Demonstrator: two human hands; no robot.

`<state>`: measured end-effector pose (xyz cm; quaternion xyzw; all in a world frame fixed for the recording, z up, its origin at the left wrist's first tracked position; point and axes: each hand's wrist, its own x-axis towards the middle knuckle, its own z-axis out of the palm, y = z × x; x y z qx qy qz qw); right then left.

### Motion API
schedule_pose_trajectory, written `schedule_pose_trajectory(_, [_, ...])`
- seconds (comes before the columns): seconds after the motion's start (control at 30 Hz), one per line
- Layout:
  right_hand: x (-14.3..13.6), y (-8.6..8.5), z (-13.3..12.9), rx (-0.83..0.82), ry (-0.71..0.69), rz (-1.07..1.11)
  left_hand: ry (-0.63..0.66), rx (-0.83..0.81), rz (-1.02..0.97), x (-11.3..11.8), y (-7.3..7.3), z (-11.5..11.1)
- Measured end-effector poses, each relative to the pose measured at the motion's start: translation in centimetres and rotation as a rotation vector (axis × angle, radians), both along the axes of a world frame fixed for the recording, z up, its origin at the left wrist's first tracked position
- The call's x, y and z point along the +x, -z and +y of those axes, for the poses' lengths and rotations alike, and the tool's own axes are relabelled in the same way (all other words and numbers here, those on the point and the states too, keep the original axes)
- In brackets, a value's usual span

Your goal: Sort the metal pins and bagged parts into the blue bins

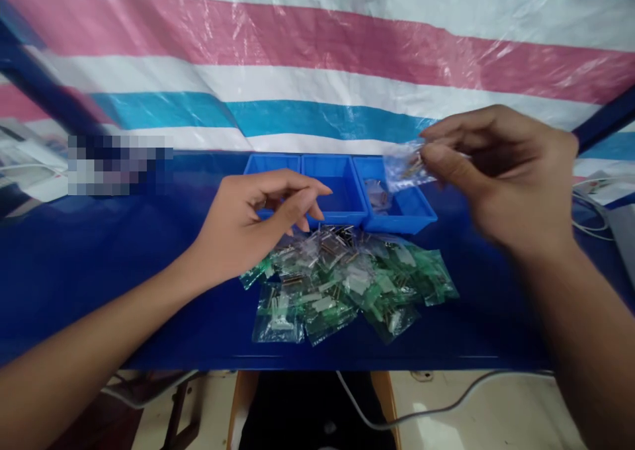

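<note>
The right hand [501, 179] pinches a small clear plastic packet [404, 167] between thumb and fingertips, lifted above the rightmost of three blue bins [342, 195]. That bin already holds another small packet [378, 195]. The left hand [253, 222] hovers just in front of the bins, fingers loosely curled and holding nothing, at the left edge of a pile of green and clear packets [347, 281]. The pile lies on the blue desk [99, 271], touching the bins' front edge. A striped tarp [317, 59] hangs behind the bins.
</note>
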<state>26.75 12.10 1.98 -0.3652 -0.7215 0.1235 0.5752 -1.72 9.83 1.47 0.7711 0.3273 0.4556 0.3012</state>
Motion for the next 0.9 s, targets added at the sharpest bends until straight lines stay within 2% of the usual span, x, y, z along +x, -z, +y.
schedule_pose_trajectory(0.1, [3.1, 0.0, 2.2, -0.042, 0.085, -0.257, -0.038, 0.019, 0.023, -0.3, 0.1, 0.4])
schedule_pose_trajectory(0.17, [4.3, 0.2, 3.1, -0.106, 0.027, -0.458, -0.063, 0.037, 0.047, -0.4, 0.2, 0.5])
schedule_pose_trajectory(0.23, [4.8, 0.5, 3.3, -0.125, 0.013, -0.622, -0.099, 0.066, 0.075, -0.4, 0.1, 0.5])
schedule_pose_trajectory(0.3, [4.6, 0.7, 3.1, -0.066, 0.062, -0.717, -0.145, 0.098, 0.107, -0.4, 0.0, 0.6])
schedule_pose_trajectory(0.4, [4.1, 0.7, 2.7, 0.034, 0.088, -0.761, -0.188, 0.129, 0.148, -0.4, -0.1, 0.7])
schedule_pose_trajectory(0.57, [3.1, 0.3, 1.8, 0.058, 0.059, -0.819, -0.212, 0.145, 0.201, -0.6, 0.2, 1.0])
schedule_pose_trajectory(0.67, [1.9, -0.2, 0.3, 0.095, -0.107, -0.713, -0.244, 0.227, 0.273, -0.6, 0.5, 1.3])
schedule_pose_trajectory(0.77, [0.6, -0.4, -1.3, 0.093, -0.312, -0.672, -0.284, 0.339, 0.450, -0.8, 0.9, 1.7])
schedule_pose_trajectory(0.83, [0.0, -0.2, -2.0, 0.126, -0.330, -0.776, -0.271, 0.351, 0.581, -0.9, 1.2, 1.9])
schedule_pose_trajectory(0.9, [-0.1, 0.1, -2.4, 0.189, -0.272, -0.901, -0.231, 0.338, 0.679, -1.1, 1.4, 2.1])
